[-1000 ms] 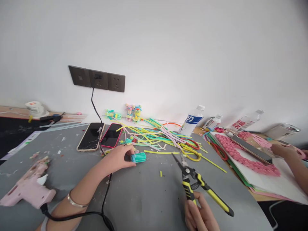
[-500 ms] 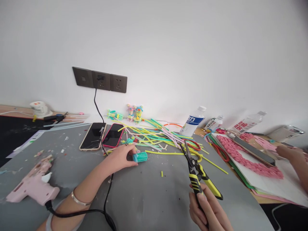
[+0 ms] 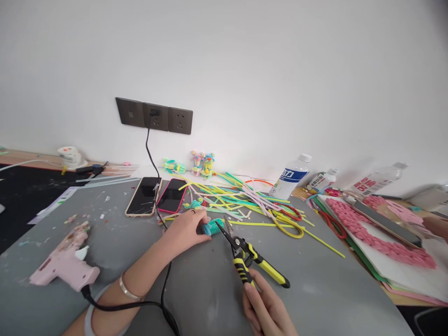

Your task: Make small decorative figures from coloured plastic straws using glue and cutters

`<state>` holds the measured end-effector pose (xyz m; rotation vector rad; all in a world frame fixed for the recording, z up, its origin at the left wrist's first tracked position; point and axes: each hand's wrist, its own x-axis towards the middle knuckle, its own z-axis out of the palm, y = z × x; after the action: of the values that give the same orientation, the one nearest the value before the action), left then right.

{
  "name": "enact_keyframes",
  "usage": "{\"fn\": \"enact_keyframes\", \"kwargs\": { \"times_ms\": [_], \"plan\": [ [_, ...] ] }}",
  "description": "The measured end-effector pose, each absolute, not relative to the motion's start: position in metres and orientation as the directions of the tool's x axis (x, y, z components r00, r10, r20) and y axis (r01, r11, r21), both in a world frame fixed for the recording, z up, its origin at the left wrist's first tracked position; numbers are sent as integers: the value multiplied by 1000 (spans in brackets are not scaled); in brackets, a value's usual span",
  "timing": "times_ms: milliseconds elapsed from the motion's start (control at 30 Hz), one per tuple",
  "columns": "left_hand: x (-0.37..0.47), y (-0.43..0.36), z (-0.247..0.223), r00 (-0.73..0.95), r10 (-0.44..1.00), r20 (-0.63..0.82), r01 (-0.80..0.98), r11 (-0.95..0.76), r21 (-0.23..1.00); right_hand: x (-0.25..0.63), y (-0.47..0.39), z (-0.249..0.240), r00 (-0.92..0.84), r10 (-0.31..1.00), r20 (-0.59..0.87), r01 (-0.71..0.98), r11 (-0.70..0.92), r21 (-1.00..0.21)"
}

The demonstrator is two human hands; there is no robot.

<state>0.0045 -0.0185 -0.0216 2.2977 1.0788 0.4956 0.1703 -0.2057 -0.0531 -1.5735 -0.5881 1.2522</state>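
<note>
My left hand [image 3: 187, 228] is closed with thumb and fingertips on a bundle of teal pipe cleaners [image 3: 215, 226], low over the grey table. Part of the bundle is hidden by the fingers. In my right hand [image 3: 264, 303] are wire cutters [image 3: 241, 259] with black and yellow handles. Their jaws are spread, the tips close to the right end of the bundle; whether they touch cannot be made out. Just beyond my left hand lies a small green and yellow pipe-cleaner figure [image 3: 194, 204]. A heap of loose pipe cleaners [image 3: 241, 196] spreads behind the bundle.
A pink glue gun [image 3: 66, 263] lies left, its black cord [image 3: 122, 306] running by my left arm. Two phones [image 3: 143, 196] lie behind that hand. Finished figures [image 3: 203, 164] and a bottle [image 3: 290, 177] stand near the wall. Another person's hand [image 3: 436, 227] shows far right.
My right hand has brought the wire cutters leftward to the teal bundle. My left hand keeps its hold. The whole view has shifted slightly.
</note>
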Motion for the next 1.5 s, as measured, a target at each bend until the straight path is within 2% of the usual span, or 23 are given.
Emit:
{"fn": "enact_keyframes", "kwargs": {
  "times_ms": [233, 567, 867, 1233, 1500],
  "plan": [
    [6, -18, -20, 633, 768, 97, 593, -562, 577, 163, -200, -59, 368, 836, -407, -165, -372, -914],
    [5, -18, -19, 624, 778, 72, 602, -538, 590, 167, -202, -56, 392, 819, -420, -130, -402, -906],
    [6, -20, -16, 626, 777, 59, 612, -537, 580, 176, -204, -56, 314, 867, -386, -35, -396, -918],
    [5, -19, -15, 617, 785, 50, 617, -522, 589, 175, -208, -56, 356, 848, -394, -48, -404, -914],
    [6, -19, -16, 615, 787, 56, 601, -514, 612, 173, -204, -51, 305, 866, -396, -52, -400, -915]
  ]
}}
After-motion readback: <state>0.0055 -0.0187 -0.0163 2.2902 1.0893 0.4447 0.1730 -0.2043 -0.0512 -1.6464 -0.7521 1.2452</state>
